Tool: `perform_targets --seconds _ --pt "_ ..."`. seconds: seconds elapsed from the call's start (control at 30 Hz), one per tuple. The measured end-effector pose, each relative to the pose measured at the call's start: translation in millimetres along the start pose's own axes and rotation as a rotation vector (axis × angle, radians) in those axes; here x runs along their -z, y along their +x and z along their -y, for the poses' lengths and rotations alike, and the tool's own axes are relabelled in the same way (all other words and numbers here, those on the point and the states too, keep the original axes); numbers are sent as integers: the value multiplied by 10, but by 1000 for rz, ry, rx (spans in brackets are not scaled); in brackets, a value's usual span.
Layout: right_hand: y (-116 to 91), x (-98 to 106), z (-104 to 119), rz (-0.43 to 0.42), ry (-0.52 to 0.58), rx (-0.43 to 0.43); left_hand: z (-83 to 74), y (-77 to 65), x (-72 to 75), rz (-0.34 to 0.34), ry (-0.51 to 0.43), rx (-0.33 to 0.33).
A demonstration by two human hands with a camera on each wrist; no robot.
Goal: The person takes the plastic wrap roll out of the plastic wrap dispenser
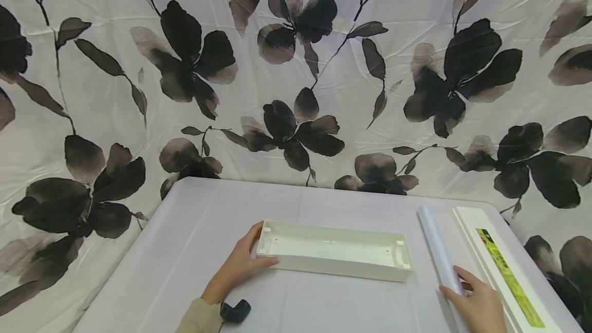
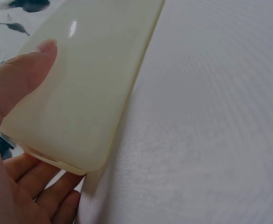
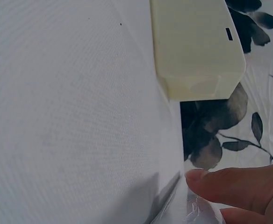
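A long cream plastic box (image 1: 333,266) with an open top lies across the middle of the table. My left hand (image 1: 242,260) grips its left end, thumb along the near wall and fingers behind the end; the left wrist view shows that thumb flat against the smooth wall (image 2: 89,93). To the right, a roll of clear plastic wrap (image 1: 436,240) points away from me. Its near part is between the thumb and fingers of my right hand (image 1: 483,299). In the right wrist view, shiny film (image 3: 199,210) shows below the thumb, with the box's other end (image 3: 197,46) beyond.
A long white lid (image 1: 469,222) with a yellow-green label (image 1: 509,276) lies right of the roll, near the table's right edge. White cloth covers the table (image 1: 324,302). Behind it hangs a floral curtain (image 1: 361,76). A dark wrist-worn device (image 1: 236,311) sits at my left sleeve.
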State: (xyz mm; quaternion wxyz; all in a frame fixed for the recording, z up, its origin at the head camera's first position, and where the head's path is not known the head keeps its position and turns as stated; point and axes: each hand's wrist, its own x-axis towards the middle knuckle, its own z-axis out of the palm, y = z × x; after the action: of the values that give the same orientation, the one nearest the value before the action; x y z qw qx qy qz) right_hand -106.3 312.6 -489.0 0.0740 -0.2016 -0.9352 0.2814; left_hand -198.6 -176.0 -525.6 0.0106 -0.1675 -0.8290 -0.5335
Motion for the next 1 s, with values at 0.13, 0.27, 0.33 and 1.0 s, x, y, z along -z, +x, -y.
perform_targets --seconds 0.13,0.27,0.33,1.0 --pt "4 13 -5 10 -7 23 9 -5 2 -2 -8 -2" --pt "-2 28 -15 -14 -12 53 16 -7 -8 1 -19 -3" --pt "-15 39 -12 -21 -8 67 12 -9 -10 -1 -21 3" --pt "63 146 193 -91 -5 392 -43 65 77 104 114 14"
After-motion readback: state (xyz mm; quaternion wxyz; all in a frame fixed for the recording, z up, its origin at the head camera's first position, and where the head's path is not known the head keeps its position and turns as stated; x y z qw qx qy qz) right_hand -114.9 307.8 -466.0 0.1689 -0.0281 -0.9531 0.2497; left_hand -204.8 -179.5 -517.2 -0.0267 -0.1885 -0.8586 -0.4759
